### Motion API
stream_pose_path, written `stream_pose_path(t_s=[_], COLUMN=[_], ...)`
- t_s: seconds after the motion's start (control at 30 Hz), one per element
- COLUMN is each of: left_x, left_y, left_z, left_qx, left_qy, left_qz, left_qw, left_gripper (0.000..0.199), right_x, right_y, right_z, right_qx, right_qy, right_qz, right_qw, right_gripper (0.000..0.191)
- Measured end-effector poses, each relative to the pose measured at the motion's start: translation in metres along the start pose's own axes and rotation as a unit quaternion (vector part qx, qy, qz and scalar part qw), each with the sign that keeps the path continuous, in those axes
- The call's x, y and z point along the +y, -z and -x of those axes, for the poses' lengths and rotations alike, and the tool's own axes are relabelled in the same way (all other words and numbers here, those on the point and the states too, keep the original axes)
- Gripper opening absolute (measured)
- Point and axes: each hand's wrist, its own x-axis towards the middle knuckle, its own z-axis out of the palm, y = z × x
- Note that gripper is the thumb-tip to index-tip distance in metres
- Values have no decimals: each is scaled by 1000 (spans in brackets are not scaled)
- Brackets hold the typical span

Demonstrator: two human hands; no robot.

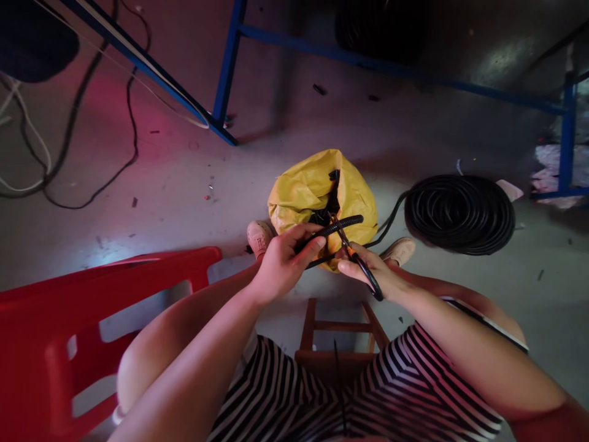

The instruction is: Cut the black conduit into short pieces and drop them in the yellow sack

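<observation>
My left hand (294, 255) is closed around a black corrugated tube (346, 223), whose free end sticks out to the right. In my right hand (370, 270) is a pair of scissors (368, 277) with dark handles, and the blades lie across the tube just right of my left fingers. I cannot tell whether the blades have cut into it. Below both hands, a yellow sack (297, 187) stands on the floor between my feet, its mouth gaping over dark pieces inside. From the right, a black line of tube runs past the sack toward my hands.
A big coil of black tubing (460, 215) lies on the floor at right. Red plastic stool (27, 331) stands at left, and a wooden stool (340, 356) is under me. Blue metal frames (294, 40) cross the back. Loose cables (133, 123) trail at far left.
</observation>
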Motion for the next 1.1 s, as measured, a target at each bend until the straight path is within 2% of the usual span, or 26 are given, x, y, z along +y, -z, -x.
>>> stream_pose_path(t_s=[0.3,0.53,0.67,0.8,0.9,1.1], left_x=[0,-1,-5,-10,-12,-20], left_y=[-1,-1,1,5,8,16], left_z=[3,2,0,-2,-1,2], left_qx=[8,3,-20,-85,-110,-123], left_qy=[13,-7,-42,-62,-69,-64], left_qz=[11,0,-46,-83,-96,-96], left_qw=[1000,1000,998,991,987,986], left_gripper=[29,27,27,29,31,35], right_x=[0,2,-1,-4,-2,9], right_y=[-1,-3,-1,3,3,0], right_z=[1,1,3,2,0,-4], right_qx=[4,0,-2,-21,-27,-20], right_qy=[-6,-6,-26,-53,-34,-4], right_qz=[8,7,31,70,71,98], right_qw=[1000,1000,999,996,997,995], right_gripper=[60,55,55,59,59,56])
